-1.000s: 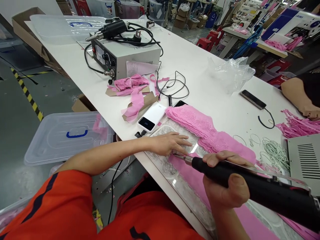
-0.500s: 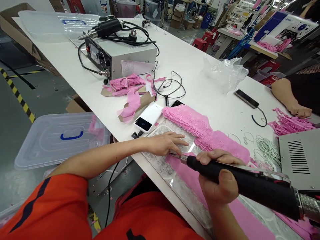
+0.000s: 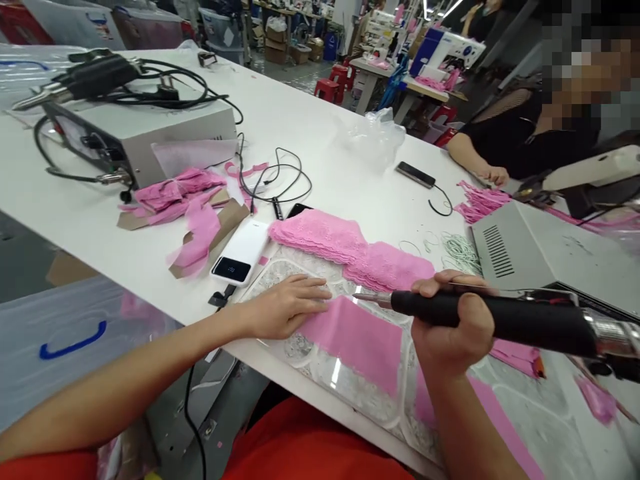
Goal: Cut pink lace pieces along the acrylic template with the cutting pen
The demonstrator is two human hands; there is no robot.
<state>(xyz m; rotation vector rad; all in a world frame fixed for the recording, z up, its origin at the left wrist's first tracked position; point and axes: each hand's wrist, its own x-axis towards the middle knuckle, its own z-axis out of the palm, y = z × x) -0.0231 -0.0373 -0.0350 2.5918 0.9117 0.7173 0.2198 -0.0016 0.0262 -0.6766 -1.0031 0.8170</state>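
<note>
My left hand [image 3: 287,307] lies flat, fingers stretched out, on the near-left end of a pink fabric piece [image 3: 355,343]. That fabric rests on a clear patterned plastic sheet [image 3: 345,390]. My right hand [image 3: 455,327] is wrapped around a thick black ultrasonic cutter [image 3: 520,321] with a metal tip. The tip points left, over the far edge of the fabric, a short way from my left fingertips. Beyond it is a stack of pink lace-edged fabric [image 3: 320,237]. More pink strip [image 3: 495,413] shows under and right of my right forearm, with a gap between it and the piece.
A white power bank [image 3: 241,252], pink scraps [image 3: 200,227] and a grey control box [image 3: 185,137] with another handpiece stand left. Right are pale cords [image 3: 457,253], a second grey box [image 3: 530,240] and a phone [image 3: 415,175]. A co-worker's hand [image 3: 495,175] rests near pink strips.
The view has swung right. The cutter's tip has come away from my left fingertips and sits more level. My left hand is flatter, and a gap beside the fabric piece now shows.
</note>
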